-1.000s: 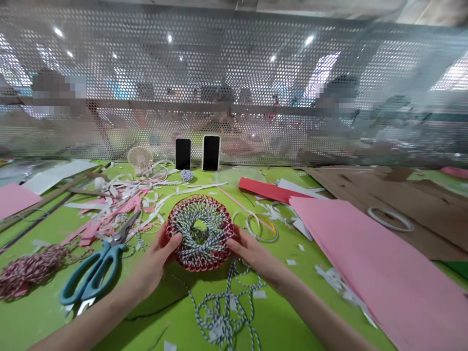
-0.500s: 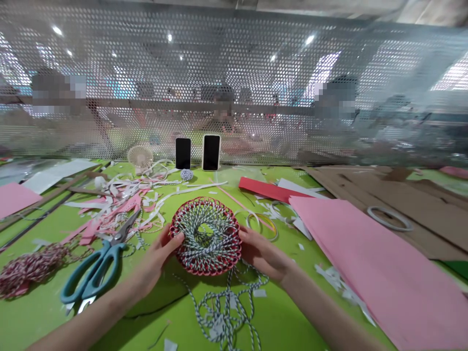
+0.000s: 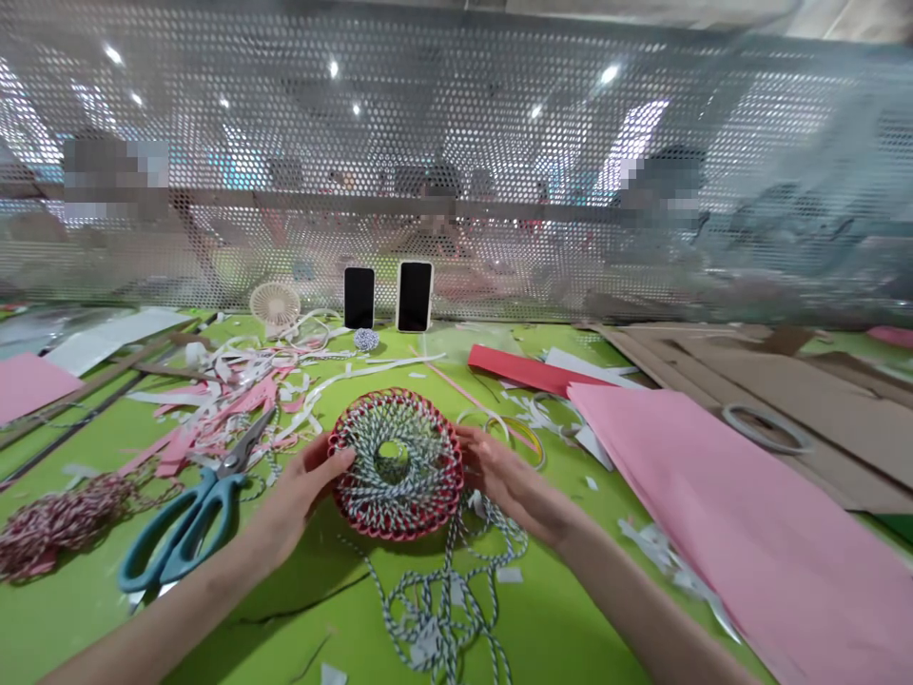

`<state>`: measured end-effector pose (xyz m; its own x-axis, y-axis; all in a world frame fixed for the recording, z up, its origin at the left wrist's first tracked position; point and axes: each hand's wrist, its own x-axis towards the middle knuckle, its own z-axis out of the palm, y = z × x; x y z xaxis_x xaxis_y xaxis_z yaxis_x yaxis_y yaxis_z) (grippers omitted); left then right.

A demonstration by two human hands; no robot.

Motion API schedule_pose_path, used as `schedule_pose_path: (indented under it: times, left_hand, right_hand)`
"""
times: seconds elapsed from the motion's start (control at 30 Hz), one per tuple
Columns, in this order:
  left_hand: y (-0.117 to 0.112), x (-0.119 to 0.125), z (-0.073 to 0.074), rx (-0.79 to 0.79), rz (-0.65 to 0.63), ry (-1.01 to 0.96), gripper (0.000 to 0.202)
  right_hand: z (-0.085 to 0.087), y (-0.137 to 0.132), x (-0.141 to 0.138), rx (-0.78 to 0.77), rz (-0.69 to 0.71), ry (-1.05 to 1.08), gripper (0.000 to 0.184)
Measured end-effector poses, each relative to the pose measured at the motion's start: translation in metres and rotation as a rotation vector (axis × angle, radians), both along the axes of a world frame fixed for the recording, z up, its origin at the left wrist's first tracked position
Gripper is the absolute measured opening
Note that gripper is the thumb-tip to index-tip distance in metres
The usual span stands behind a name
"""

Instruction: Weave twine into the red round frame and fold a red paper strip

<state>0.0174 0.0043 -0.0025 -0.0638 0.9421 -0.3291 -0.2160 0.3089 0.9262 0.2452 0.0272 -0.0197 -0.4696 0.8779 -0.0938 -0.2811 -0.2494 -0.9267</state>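
Note:
Between my two hands is a round woven cord piece (image 3: 363, 485) with a red looped rim, green-and-white cord strung across it and a hole in its middle. My left hand (image 3: 318, 480) grips its left edge, thumb on top and fingers underneath. At the right edge, my right hand (image 3: 499, 476) is closed on the rim, its fingertips partly behind it. Loose green-and-white cord (image 3: 435, 609) trails in a tangle below the piece. Blue-handled scissors (image 3: 192, 518) lie left of my left hand, blades pointing away.
Pink sheets (image 3: 713, 514) and brown cardboard (image 3: 756, 381) cover the right side. A bundle of red-and-white cord (image 3: 64, 533) and pink and white strips (image 3: 214, 400) lie left. Two phones (image 3: 415, 297) and a small fan (image 3: 275, 304) stand before a perforated metal screen (image 3: 492, 143).
The round piece has shifted slightly left and tilted a little in my hands. My right hand has moved left with it, and its thumb has come off the front face.

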Motion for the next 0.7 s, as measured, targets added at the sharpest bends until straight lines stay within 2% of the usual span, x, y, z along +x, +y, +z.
schedule_pose_path:
  times: [0.17, 0.37, 0.53, 0.7]
  left_hand:
    - [-0.0033, 0.0038, 0.0043, 0.033, -0.135, 0.056, 0.032]
    - [-0.0022, 0.0033, 0.0028, 0.119, -0.158, 0.164, 0.03]
    - [-0.001, -0.0003, -0.0017, 0.082, -0.175, 0.15, 0.035]
    - [-0.0052, 0.003, 0.0, -0.013, -0.209, 0.001, 0.047]
  right_hand:
    - [0.0028, -0.0027, -0.0038, 0.084, -0.062, -0.171, 0.039]
    - [0.0019, -0.0008, -0.0045, 0.116, -0.105, -0.27, 0.034]
    - [0.0019, -0.0013, -0.0043, 0.033, -0.141, -0.229, 0.034]
    - [-0.0038, -0.0019, -0.0084, -0.089, -0.21, -0.035, 0.037]
